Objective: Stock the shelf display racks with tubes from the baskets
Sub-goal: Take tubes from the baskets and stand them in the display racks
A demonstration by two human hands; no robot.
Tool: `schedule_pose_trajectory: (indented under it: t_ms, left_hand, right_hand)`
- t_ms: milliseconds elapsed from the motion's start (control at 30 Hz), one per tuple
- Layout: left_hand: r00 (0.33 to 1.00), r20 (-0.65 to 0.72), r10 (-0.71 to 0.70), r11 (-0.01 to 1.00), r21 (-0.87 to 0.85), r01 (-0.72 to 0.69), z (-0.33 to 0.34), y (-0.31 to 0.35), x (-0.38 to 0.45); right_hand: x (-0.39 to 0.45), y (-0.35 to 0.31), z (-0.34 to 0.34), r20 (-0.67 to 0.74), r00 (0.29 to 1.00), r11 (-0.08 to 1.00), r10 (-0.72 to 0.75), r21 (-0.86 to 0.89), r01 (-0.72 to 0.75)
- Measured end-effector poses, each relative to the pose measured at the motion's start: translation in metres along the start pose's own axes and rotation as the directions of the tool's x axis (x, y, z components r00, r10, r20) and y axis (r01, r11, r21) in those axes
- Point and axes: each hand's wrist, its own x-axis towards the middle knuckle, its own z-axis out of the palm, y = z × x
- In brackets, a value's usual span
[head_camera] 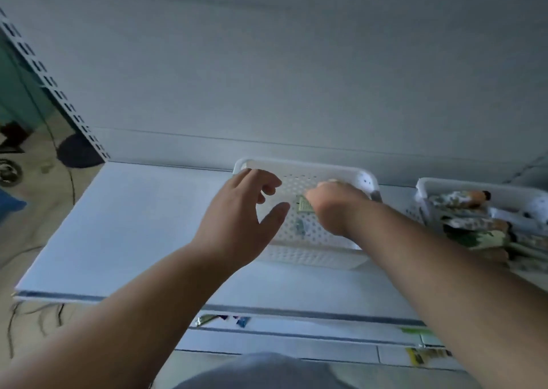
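A white perforated basket stands on the white shelf, near its back. My right hand reaches down into it, fingers closed around a pale green tube whose flat end shows beside the wrist. Another small green item lies on the basket floor. My left hand hovers over the basket's left side, fingers spread, holding nothing. A second white basket at the right is heaped with green and orange tubes.
A slotted white shelf upright runs along the left, with floor and cables beyond it. A lower shelf below the front edge holds a few coloured tubes. The white back panel rises behind the baskets.
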Motion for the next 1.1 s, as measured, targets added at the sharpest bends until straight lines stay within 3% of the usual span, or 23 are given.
schedule_pose_trajectory:
  t_ms: [167, 267, 367, 500, 700, 867, 1100]
  left_hand:
    - [0.993, 0.111, 0.045, 0.999, -0.006, -0.044, 0.007, -0.009, 0.004]
    - [0.985, 0.164, 0.053, 0.998, 0.008, -0.055, 0.005, -0.010, 0.006]
    - [0.982, 0.180, 0.054, 0.998, 0.003, -0.055, 0.003, -0.009, 0.009]
    - [0.981, 0.179, 0.076, 0.996, -0.068, -0.064, 0.005, 0.006, 0.016]
    - [0.958, 0.207, 0.200, 0.967, -0.202, -0.158, 0.031, 0.062, 0.008]
    - [0.910, 0.216, 0.355, 0.921, -0.248, -0.301, 0.083, 0.142, -0.011]
    - [0.825, 0.298, 0.480, 0.858, -0.357, -0.370, 0.197, 0.297, -0.058]
  right_hand:
    - [0.005, -0.006, 0.005, 0.013, 0.999, 0.997, -0.051, -0.062, 0.051]
    - [0.004, 0.001, 0.003, -0.032, 0.999, 0.998, -0.041, 0.054, 0.043]
    - [-0.010, 0.009, -0.009, -0.179, 0.981, 0.965, 0.068, 0.261, -0.019]
    - [-0.046, 0.010, -0.023, -0.361, 0.906, 0.719, 0.220, 0.688, 0.099]
    - [-0.119, 0.028, -0.022, -0.441, 0.768, 0.323, 0.464, 0.892, 0.316]
    - [-0.198, 0.086, 0.007, -0.403, 0.696, 0.187, 0.594, 0.911, 0.367]
    - [-0.353, 0.206, 0.074, -0.332, 0.658, 0.178, 0.676, 0.940, 0.291]
